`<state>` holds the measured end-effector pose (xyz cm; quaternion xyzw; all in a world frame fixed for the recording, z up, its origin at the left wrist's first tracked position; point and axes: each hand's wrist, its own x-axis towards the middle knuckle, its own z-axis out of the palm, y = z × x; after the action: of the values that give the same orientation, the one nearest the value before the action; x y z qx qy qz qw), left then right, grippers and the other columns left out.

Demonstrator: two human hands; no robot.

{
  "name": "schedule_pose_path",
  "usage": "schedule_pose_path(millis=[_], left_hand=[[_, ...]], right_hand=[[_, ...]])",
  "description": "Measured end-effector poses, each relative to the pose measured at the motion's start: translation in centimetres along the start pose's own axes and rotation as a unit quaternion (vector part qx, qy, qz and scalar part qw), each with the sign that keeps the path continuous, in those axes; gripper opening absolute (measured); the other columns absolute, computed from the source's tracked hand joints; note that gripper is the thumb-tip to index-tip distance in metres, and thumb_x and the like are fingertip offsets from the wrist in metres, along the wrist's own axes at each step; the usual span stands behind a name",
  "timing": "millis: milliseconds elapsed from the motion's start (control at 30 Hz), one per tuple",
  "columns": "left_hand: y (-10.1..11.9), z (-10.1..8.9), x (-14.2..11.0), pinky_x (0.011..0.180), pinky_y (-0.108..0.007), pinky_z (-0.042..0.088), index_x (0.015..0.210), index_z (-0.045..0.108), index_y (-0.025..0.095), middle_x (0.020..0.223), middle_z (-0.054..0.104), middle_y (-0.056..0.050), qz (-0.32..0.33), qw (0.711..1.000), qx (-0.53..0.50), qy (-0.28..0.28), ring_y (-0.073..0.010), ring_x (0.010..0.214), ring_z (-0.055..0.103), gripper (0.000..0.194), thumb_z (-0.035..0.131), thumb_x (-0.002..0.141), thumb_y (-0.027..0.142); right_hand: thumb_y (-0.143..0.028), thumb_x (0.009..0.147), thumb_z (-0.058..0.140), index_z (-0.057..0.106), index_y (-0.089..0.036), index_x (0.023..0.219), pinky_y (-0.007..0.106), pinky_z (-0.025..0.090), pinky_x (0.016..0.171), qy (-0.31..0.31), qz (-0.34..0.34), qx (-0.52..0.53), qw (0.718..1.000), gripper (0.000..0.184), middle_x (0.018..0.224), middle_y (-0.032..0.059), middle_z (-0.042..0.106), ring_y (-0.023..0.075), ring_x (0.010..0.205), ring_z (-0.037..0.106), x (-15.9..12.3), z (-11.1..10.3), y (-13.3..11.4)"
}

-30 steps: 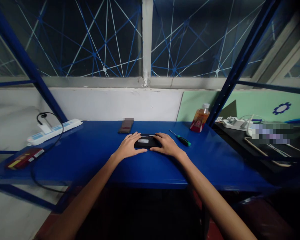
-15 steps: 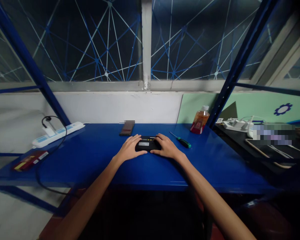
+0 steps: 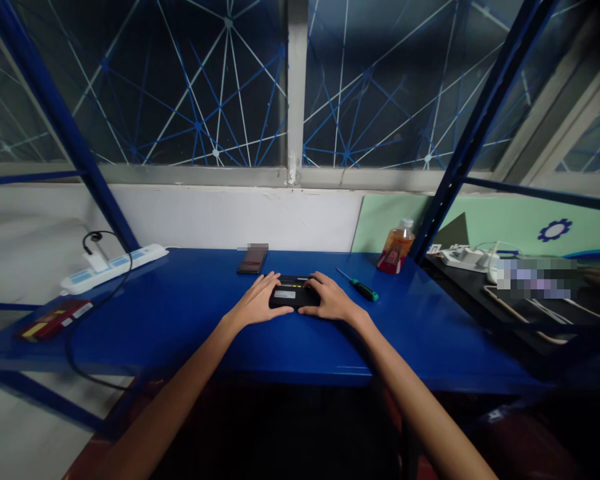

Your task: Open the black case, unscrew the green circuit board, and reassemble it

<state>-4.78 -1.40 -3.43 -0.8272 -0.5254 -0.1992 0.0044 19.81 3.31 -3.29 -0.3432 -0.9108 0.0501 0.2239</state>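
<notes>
A flat black router-like box (image 3: 290, 300) with a white label and a row of small yellow spots along its far side lies on the blue table in front of me. My left hand (image 3: 260, 300) grips its left end, thumb along the near edge and fingers over the far side. At the right end, my right hand (image 3: 331, 298) holds it the same way. A screwdriver (image 3: 364, 289) with a green and black handle lies just right of my right hand. Behind my left hand rests a dark smartphone (image 3: 253, 261).
A bottle of reddish drink (image 3: 396, 250) stands at the back right of the blue table (image 3: 180, 320). To the left are a white power strip (image 3: 115, 270) with a black cable and a red box (image 3: 55, 320). Blue frame posts flank the table; a black side table (image 3: 520, 308) holds cables.
Both hands keep their hold on the box; the right fingers are slightly more bent at its far side. The whole view has shifted a little.
</notes>
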Motion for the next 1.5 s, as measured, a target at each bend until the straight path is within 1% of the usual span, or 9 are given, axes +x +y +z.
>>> schedule_pose_path(millis=[133,333,500,667,800,967,1200,1367,1500], left_hand=[[-0.1,0.2,0.0,0.110,-0.052,0.030,0.120,0.053,0.020,0.149,0.035,-0.013,0.003,1.000,-0.005,-0.001,-0.0353,0.138,0.027,0.068,0.053,0.075,0.070],[-0.1,0.3,-0.2,0.112,-0.051,0.027,0.116,0.052,0.019,0.149,0.034,-0.013,0.002,1.000,-0.001,-0.007,-0.0339,0.140,0.023,0.068,0.054,0.073,0.072],[-0.5,0.2,-0.2,0.110,-0.051,0.031,0.116,0.052,0.021,0.149,0.035,-0.012,-0.009,1.000,-0.014,-0.010,-0.0333,0.140,0.023,0.065,0.056,0.073,0.070],[-0.3,0.0,-0.2,0.110,-0.052,0.031,0.108,0.053,0.022,0.149,0.035,-0.011,-0.015,1.000,-0.021,-0.013,-0.0334,0.140,0.022,0.059,0.056,0.073,0.070],[0.1,-0.3,-0.2,0.111,-0.053,0.029,0.104,0.053,0.022,0.149,0.035,-0.013,-0.018,0.999,-0.016,-0.026,-0.0337,0.140,0.022,0.060,0.055,0.072,0.072],[0.1,-0.4,-0.1,0.112,-0.052,0.026,0.102,0.052,0.021,0.148,0.036,-0.013,-0.007,0.999,-0.015,-0.028,-0.0327,0.140,0.022,0.059,0.055,0.073,0.072],[-0.3,-0.1,-0.1,0.113,-0.052,0.025,0.108,0.050,0.022,0.147,0.037,-0.014,0.000,0.999,-0.028,-0.020,-0.0326,0.140,0.023,0.065,0.059,0.068,0.072],[-0.2,-0.4,0.0,0.114,-0.050,0.023,0.100,0.052,0.021,0.149,0.034,-0.014,-0.009,0.999,-0.038,-0.034,-0.0340,0.140,0.023,0.064,0.062,0.065,0.073],[-0.1,-0.5,0.1,0.114,-0.049,0.022,0.096,0.052,0.020,0.149,0.035,-0.015,-0.003,0.999,-0.038,-0.036,-0.0340,0.140,0.024,0.063,0.063,0.064,0.073]], right_hand=[[-0.063,0.065,0.070,0.058,-0.013,0.117,0.049,0.032,0.105,-0.010,-0.001,0.001,1.000,0.073,0.135,0.0230,0.047,0.0352,0.131,0.039,0.0,-0.2,-0.1],[-0.064,0.064,0.070,0.058,-0.015,0.118,0.053,0.028,0.106,-0.028,0.009,0.003,1.000,0.074,0.137,0.0226,0.045,0.0364,0.133,0.035,-0.1,-0.7,-0.2],[-0.067,0.063,0.068,0.060,-0.017,0.117,0.054,0.029,0.105,-0.024,0.010,0.014,1.000,0.073,0.137,0.0212,0.046,0.0371,0.134,0.034,-0.2,-0.7,-0.1],[-0.066,0.062,0.070,0.060,-0.017,0.118,0.053,0.029,0.105,-0.027,0.002,0.010,1.000,0.075,0.138,0.0217,0.045,0.0373,0.132,0.036,-0.3,-0.8,-0.1],[-0.067,0.062,0.069,0.059,-0.017,0.119,0.055,0.027,0.106,-0.039,0.006,0.007,0.999,0.077,0.139,0.0229,0.043,0.0382,0.133,0.034,-0.4,-0.9,-0.2],[-0.066,0.062,0.070,0.059,-0.019,0.119,0.058,0.023,0.106,-0.044,0.002,0.011,0.999,0.075,0.138,0.0207,0.044,0.0383,0.135,0.030,-0.3,-1.1,-0.4],[-0.061,0.061,0.074,0.060,-0.016,0.117,0.054,0.024,0.107,-0.039,-0.004,0.017,0.999,0.073,0.137,0.0206,0.045,0.0375,0.135,0.031,-0.3,-1.2,-0.5],[-0.061,0.059,0.075,0.062,-0.015,0.113,0.053,0.024,0.108,-0.037,-0.013,0.030,0.999,0.072,0.134,0.0193,0.049,0.0378,0.134,0.032,-0.2,-1.1,-0.5],[-0.061,0.058,0.075,0.063,-0.015,0.111,0.051,0.027,0.107,-0.029,-0.027,0.040,0.998,0.071,0.132,0.0185,0.052,0.0371,0.132,0.035,-0.1,-1.1,-0.4]])
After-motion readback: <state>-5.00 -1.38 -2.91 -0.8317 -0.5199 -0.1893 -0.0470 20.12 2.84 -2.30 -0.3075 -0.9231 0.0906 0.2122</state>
